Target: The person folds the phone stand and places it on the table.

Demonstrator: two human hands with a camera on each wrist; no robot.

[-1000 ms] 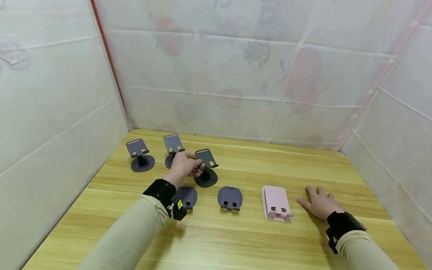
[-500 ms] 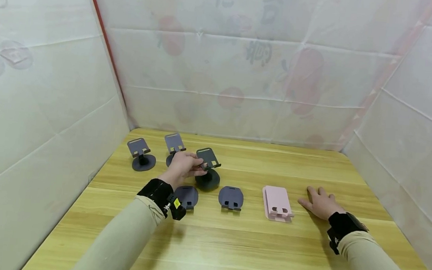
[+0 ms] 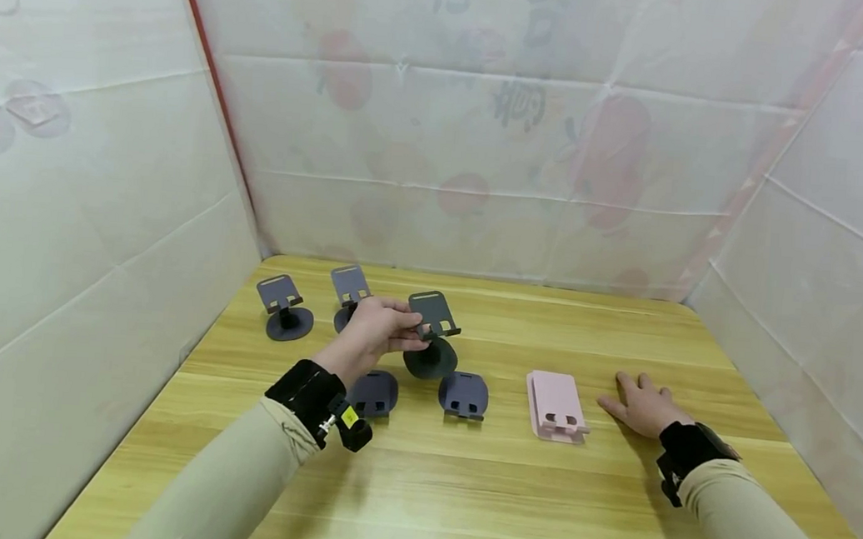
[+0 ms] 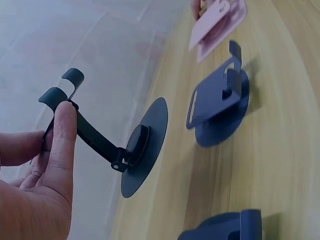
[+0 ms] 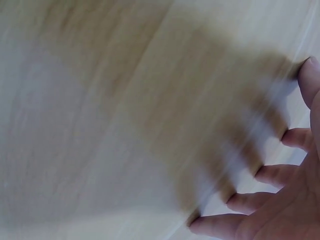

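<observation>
L hand (image 3: 374, 332) pinches dark phone stand (image 3: 433, 335) by its plate, base tilted just above worktop (image 3: 461, 489); folded stand (image 3: 464, 394) just beside; keep grip firm, set base flat, clear of neighbours; R hand (image 3: 643, 405) spread flat near pink stand (image 3: 556, 405).

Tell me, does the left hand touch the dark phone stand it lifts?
Touching. The left wrist view shows the left hand pinching the dark phone stand at its plate.
</observation>
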